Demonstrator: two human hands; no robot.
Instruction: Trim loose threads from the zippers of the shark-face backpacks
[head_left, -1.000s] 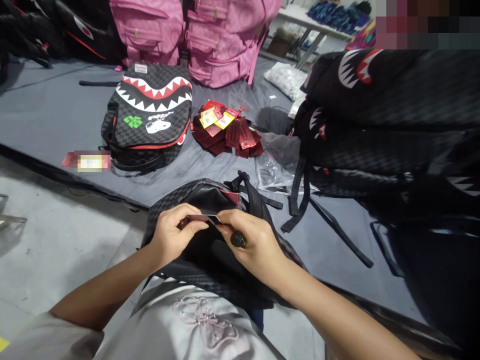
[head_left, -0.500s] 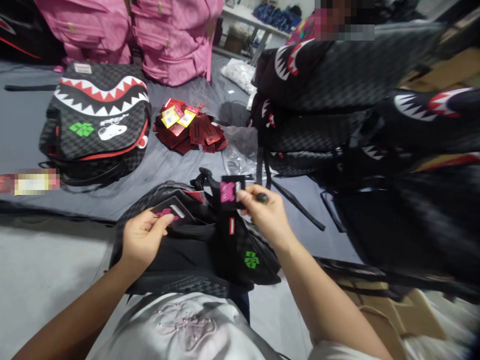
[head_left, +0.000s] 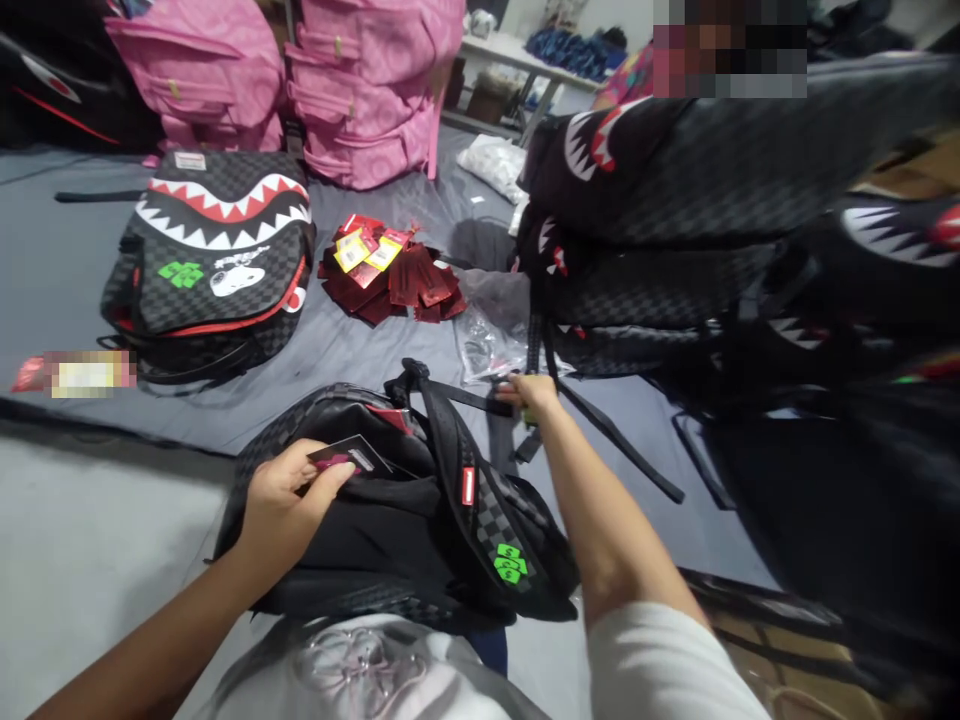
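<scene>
My left hand pinches a black card tag with a pink print, above the open top of a black checkered backpack. This backpack lies at the table's front edge, against my body. It has green patches and a red-and-white label on its strap. My right hand reaches past the backpack to a clear plastic bag on the table. Its fingers are partly hidden; a small yellow-green and dark item shows at the palm, too unclear to name.
A shark-mouth backpack lies at the left, with a pile of red tags beside it. Pink backpacks stand behind. More black backpacks are stacked at the right. A loose strap crosses the table.
My right hand has moved away from the backpack toward the plastic bag, and the black card it held no longer shows. My left hand keeps its card over the backpack.
</scene>
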